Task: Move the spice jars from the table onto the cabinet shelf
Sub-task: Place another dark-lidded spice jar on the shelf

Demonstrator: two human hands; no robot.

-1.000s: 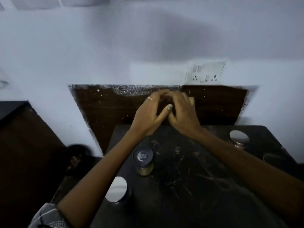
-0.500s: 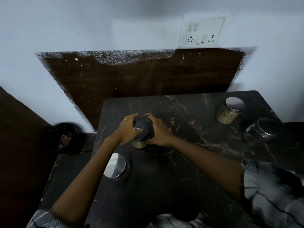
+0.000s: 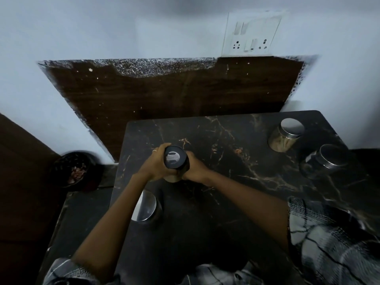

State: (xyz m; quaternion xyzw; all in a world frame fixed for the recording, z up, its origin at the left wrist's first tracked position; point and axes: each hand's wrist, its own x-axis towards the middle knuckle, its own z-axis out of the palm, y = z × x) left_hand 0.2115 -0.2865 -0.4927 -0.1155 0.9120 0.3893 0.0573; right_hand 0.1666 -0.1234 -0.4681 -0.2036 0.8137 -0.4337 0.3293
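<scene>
Both hands wrapped around the black-lidded spice jar

Left hand and right hand gripped it from either side, near the left edge of the dark marble table. A steel-lidded jar sat by the front-left edge under the left forearm, and two more jars stood toward the back-right corner

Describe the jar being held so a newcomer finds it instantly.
Start at the dark marble table below the wall socket. Near its left-centre, the left hand and right hand grip one jar between them. It alone has a dark lid with a pale label; the others have plain metal lids.
</scene>
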